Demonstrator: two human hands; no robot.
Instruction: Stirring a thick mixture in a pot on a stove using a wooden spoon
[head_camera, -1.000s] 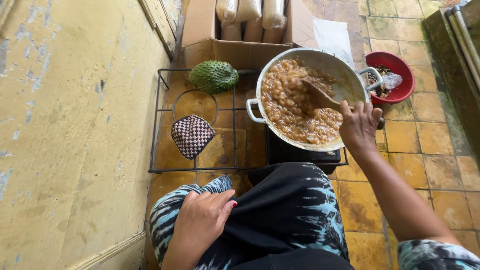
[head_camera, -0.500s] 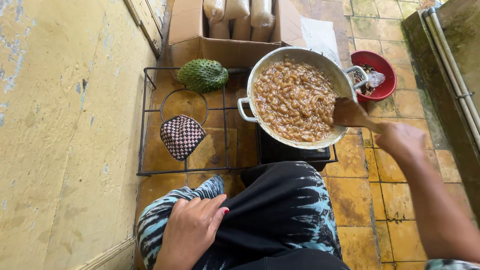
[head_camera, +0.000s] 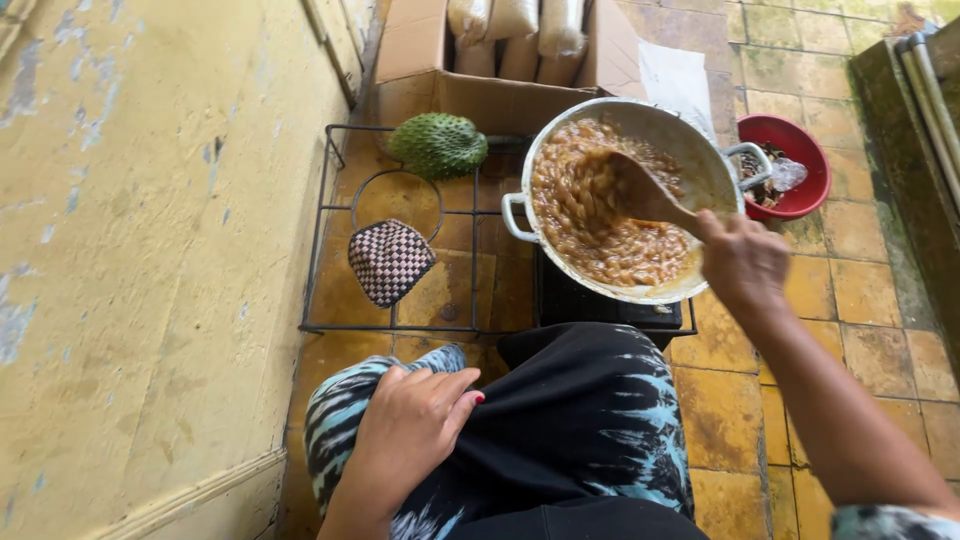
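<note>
Wooden spoon, gripped in my right hand, dips into the metal pot at one o'clock; my left hand rests apparently empty, fingers loose, on my lap.

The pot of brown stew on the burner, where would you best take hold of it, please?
Grip the pot by its two side loop handles, the near-left one and the far-right one. They stick out beyond the rim, opposite each other. The right hand holds the wooden spoon; the left hand rests on the lap.

Yellow tiled floor carries a wire rack, cardboard box and red bowl.
</note>
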